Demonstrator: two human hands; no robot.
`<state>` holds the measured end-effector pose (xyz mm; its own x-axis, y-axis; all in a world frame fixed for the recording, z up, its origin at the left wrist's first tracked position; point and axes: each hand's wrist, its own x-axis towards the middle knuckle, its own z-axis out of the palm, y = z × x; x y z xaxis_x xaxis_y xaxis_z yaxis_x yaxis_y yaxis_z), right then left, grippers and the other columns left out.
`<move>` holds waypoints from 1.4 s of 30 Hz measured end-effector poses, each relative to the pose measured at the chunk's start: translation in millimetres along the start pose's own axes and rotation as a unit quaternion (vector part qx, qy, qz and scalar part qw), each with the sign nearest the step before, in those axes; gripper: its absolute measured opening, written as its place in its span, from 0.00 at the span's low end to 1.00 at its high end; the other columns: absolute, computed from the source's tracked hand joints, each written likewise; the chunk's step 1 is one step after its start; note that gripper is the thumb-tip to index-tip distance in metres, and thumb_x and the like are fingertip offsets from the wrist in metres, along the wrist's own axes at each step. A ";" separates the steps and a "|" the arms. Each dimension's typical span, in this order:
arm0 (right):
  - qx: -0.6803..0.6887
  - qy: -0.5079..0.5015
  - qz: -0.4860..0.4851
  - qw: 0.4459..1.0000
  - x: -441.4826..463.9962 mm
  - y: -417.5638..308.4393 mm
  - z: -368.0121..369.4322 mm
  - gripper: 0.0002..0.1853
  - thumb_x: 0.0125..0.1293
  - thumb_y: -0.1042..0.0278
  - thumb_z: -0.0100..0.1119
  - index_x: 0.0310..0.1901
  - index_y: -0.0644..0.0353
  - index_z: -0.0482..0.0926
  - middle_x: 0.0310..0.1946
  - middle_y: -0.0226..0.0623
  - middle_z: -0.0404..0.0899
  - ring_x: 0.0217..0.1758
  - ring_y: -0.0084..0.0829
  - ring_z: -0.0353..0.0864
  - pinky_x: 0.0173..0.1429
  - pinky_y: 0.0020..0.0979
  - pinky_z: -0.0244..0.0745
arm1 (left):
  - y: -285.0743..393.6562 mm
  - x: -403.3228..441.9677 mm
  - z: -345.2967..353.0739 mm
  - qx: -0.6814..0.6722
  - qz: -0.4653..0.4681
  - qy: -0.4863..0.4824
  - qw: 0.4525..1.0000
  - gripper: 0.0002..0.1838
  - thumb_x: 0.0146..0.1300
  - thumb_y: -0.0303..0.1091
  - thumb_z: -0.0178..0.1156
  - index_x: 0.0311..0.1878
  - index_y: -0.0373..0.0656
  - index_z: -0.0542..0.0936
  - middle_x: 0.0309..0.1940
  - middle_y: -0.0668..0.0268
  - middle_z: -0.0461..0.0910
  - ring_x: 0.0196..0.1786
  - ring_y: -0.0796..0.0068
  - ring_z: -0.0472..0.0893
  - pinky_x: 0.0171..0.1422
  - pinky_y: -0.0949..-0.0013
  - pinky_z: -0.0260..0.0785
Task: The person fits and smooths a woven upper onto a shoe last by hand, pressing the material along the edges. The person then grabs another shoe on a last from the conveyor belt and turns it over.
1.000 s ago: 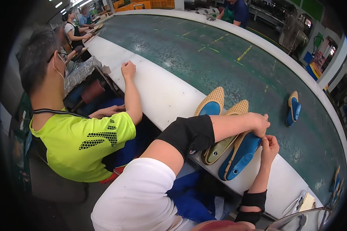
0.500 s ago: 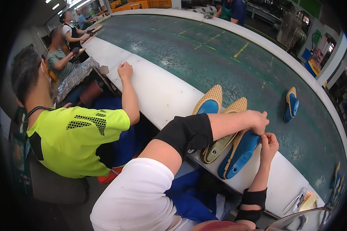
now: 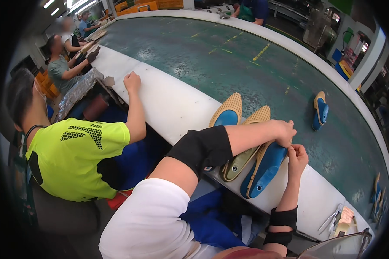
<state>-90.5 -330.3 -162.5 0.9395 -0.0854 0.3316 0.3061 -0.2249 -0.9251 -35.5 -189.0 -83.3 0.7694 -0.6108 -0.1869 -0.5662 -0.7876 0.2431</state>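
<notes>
Nearest to me, a tan woven shoe (image 3: 266, 168) on a blue last lies with its toe pointing away. Over its toe end bends my left hand (image 3: 284, 131), fingers curled round it. My right hand (image 3: 297, 159) is closed in a pinch at the same toe's right side, close to the left hand; what the fingertips hold is too small to make out. Just left of it rests a woven shoe on a green last (image 3: 237, 165), partly covered by my left forearm. Beyond that sits another woven shoe with a blue last (image 3: 227, 113).
The shoes rest on a white ledge (image 3: 168, 103) beside a green conveyor belt (image 3: 203, 60). A single shoe (image 3: 320, 111) stands on the belt. Tweezers (image 3: 328, 220) lie at lower right. A co-worker in a yellow shirt (image 3: 73, 159) sits close at my left, fist on the ledge.
The whole view has shifted slightly. Both my hands stay at the toe of the nearest shoe, with only slight movement. A farther co-worker's gloved hand has moved.
</notes>
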 end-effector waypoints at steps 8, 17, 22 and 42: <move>0.020 0.003 0.003 1.000 -0.9 -3.8 -1.8 0.04 0.57 0.75 0.57 0.30 0.66 0.75 0.20 0.27 0.73 0.23 0.14 0.68 0.27 0.17 0.63 | 1.4 0.0 -2.4 0.000 0.011 0.004 1.000 0.33 0.53 0.46 0.58 0.60 0.39 0.65 0.61 0.45 0.59 0.55 0.50 0.72 0.58 0.59 0.66; -0.061 0.022 0.003 0.998 3.7 -13.2 -13.0 0.06 0.55 0.71 0.58 0.29 0.66 0.76 0.20 0.30 0.76 0.24 0.16 0.73 0.29 0.20 0.67 | 5.3 5.2 -11.8 -0.003 0.016 -0.011 1.000 0.38 0.55 0.50 0.55 0.66 0.41 0.58 0.66 0.43 0.50 0.63 0.49 0.64 0.66 0.62 0.57; -0.073 0.042 -0.015 0.996 5.7 -10.9 -14.6 0.09 0.52 0.66 0.58 0.28 0.65 0.76 0.18 0.36 0.76 0.20 0.22 0.74 0.28 0.24 0.69 | 4.0 10.3 -10.2 -0.002 0.018 -0.006 1.000 0.37 0.56 0.50 0.54 0.65 0.40 0.59 0.66 0.42 0.51 0.63 0.48 0.64 0.66 0.62 0.57; -0.099 0.038 -0.003 0.994 7.4 -6.7 -20.4 0.10 0.51 0.64 0.57 0.28 0.63 0.77 0.24 0.41 0.80 0.24 0.32 0.80 0.32 0.29 0.73 | 14.8 8.8 -19.4 -0.002 -0.007 -0.041 0.999 0.37 0.57 0.48 0.53 0.67 0.43 0.56 0.67 0.42 0.46 0.65 0.50 0.61 0.68 0.62 0.55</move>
<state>-88.7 -349.2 -150.1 0.9210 -0.1550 0.3575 0.2686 -0.4122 -0.8706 -31.4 -204.4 -62.9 0.7506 -0.6046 -0.2667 -0.5544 -0.7958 0.2438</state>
